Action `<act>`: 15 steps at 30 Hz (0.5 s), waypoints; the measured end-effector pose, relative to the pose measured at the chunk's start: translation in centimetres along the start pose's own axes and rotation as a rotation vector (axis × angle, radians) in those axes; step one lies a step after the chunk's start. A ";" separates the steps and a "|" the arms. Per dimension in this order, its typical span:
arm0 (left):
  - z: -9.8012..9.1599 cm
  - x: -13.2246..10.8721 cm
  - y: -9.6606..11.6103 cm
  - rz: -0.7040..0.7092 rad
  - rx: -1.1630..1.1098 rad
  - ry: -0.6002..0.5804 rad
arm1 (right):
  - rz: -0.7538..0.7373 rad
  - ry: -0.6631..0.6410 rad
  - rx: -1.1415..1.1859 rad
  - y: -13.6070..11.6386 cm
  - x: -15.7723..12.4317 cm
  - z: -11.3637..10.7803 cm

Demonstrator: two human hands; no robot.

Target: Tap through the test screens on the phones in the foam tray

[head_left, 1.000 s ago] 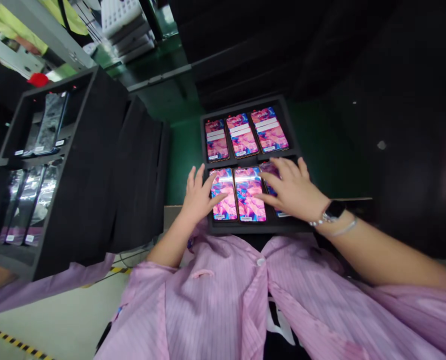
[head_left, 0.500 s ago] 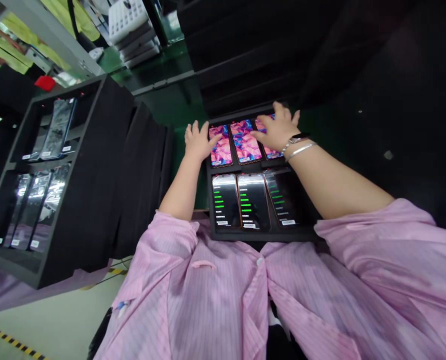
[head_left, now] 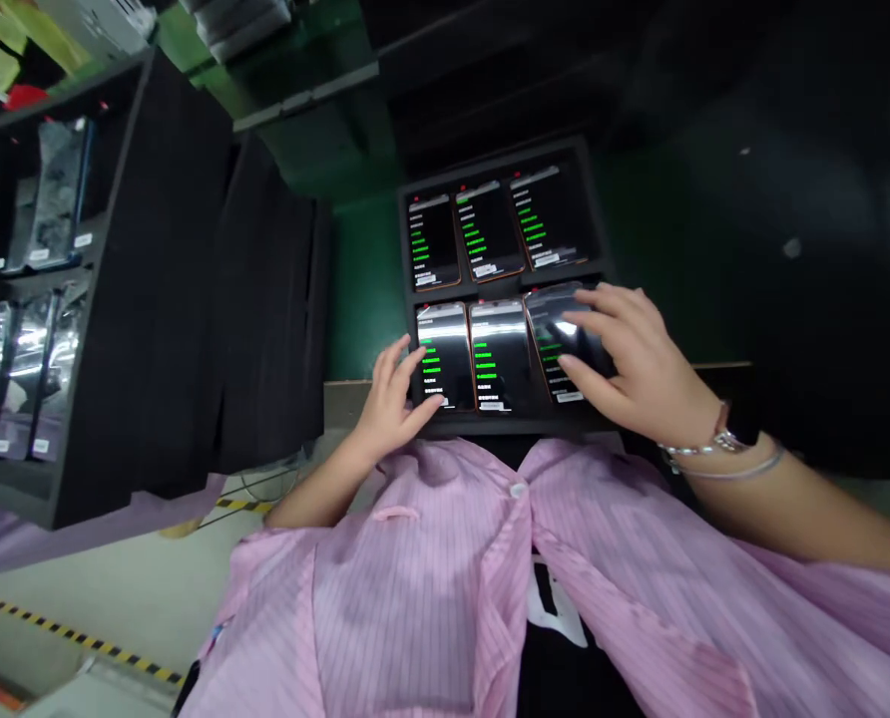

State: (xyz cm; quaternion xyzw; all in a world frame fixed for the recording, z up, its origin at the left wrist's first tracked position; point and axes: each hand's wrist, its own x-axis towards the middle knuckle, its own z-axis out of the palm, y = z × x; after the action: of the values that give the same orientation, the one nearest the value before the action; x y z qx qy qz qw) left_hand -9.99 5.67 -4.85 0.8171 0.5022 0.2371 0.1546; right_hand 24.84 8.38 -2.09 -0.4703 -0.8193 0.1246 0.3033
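Observation:
A black foam tray (head_left: 607, 261) holds two rows of three phones. All screens are dark with green text lines. My left hand (head_left: 393, 395) rests at the near left corner, fingers spread, touching the near left phone (head_left: 439, 353). My right hand (head_left: 635, 356) lies over the near right phone (head_left: 563, 336), fingers apart and fingertips on its screen. The near middle phone (head_left: 498, 355) lies untouched between them. The far row (head_left: 488, 230) is uncovered. A watch and bracelets (head_left: 718, 451) sit on my right wrist.
At the left stands a black foam rack (head_left: 123, 299) with several wrapped phones (head_left: 56, 199) upright in its slots. Green floor (head_left: 362, 269) shows behind the tray. Yellow-black tape (head_left: 63, 628) marks the pale bench surface at lower left.
Both hands came back from the far row to the near row. The far row's screens went from pink wallpaper to dark lists with green text, like the near row half a second ago.

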 end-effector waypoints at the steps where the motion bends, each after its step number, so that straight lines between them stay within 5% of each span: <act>1: 0.4 -1.1 0.1 -0.014 -0.010 -0.024 | 0.002 -0.017 0.008 -0.3 -1.0 0.5; 8: 1.7 -3.7 1.3 -0.096 0.009 0.043 | -0.015 -0.223 -0.075 -2.8 -5.0 2.4; 15: 1.1 -4.2 2.0 -0.005 0.039 0.024 | -0.021 -0.326 -0.156 -4.1 -6.8 2.4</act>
State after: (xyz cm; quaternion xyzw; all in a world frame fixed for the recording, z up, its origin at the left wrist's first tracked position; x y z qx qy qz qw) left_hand -9.46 1.03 -5.79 0.8158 0.5105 0.2367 0.1333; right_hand 23.09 0.69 -4.52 -0.4574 -0.8696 0.1323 0.1304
